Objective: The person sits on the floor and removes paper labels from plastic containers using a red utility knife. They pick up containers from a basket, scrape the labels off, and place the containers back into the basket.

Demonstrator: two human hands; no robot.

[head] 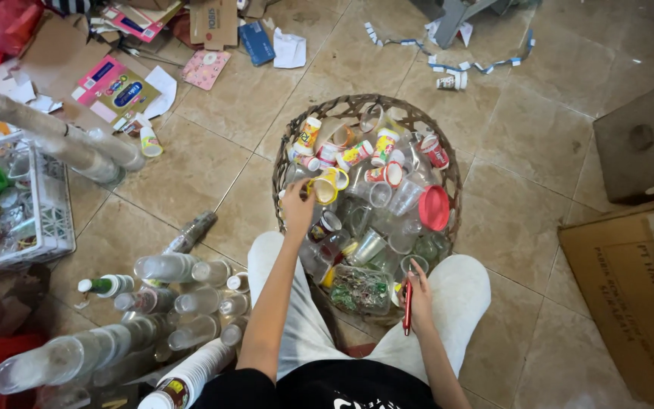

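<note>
A round woven basket (357, 104) sits on the tiled floor between my knees, filled with several clear plastic cups, small printed cups and a red lid (434, 207). My left hand (297, 208) reaches into the basket's left side, its fingers closed around a cup I cannot make out clearly. My right hand (416, 298) rests at the basket's near rim and grips a slim red tool (407, 304) that points downward.
Long stacks of nested clear cups (168, 295) lie on the floor at my left. A white plastic crate (48, 201) stands further left. Cardboard boxes (633, 276) sit on the right, with scattered paper and packaging at the top.
</note>
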